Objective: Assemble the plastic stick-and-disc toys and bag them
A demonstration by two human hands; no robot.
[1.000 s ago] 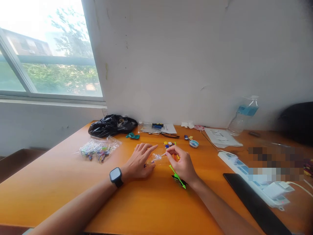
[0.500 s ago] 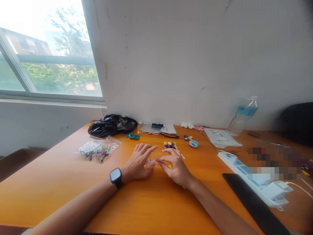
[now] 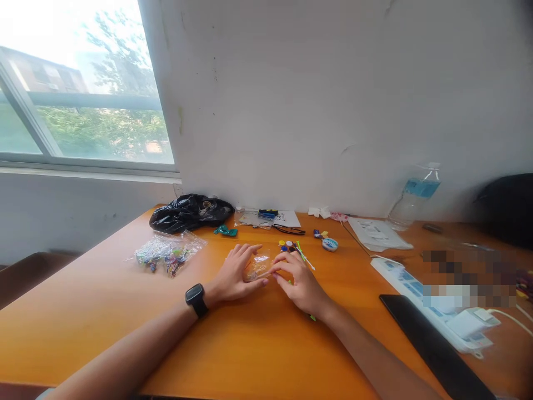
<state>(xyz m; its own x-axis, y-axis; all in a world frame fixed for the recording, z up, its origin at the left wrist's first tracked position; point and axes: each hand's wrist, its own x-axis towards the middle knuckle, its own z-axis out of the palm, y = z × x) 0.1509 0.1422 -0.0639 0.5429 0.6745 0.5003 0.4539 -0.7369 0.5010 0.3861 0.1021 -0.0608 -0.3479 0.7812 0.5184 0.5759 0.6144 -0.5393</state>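
A small clear plastic bag [image 3: 260, 263] lies on the wooden table between my hands. My left hand [image 3: 236, 274], a watch on its wrist, rests at the bag's left side with thumb and fingers apart. My right hand [image 3: 303, 286] pinches the bag's right edge between thumb and fingertips. Just beyond the right fingers are several small round coloured pieces [image 3: 283, 244], yellow, white and dark blue. Thin green and white sticks [image 3: 306, 256] lie beside them. Another bit of green [image 3: 312, 318] shows from under my right wrist.
At left, a clear bag of colourful small pieces [image 3: 164, 254] lies before a black plastic bag [image 3: 189, 214]. A green crumpled wrapper [image 3: 225, 230] and a round white-blue container [image 3: 330, 245] sit farther back. To the right are a power strip [image 3: 410, 286], a black slab [image 3: 428, 344] and a bottle [image 3: 410, 203].
The clear bag now shows more plainly between my hands. My left thumb has stretched out to the right, and my right fingertips have shifted slightly right.
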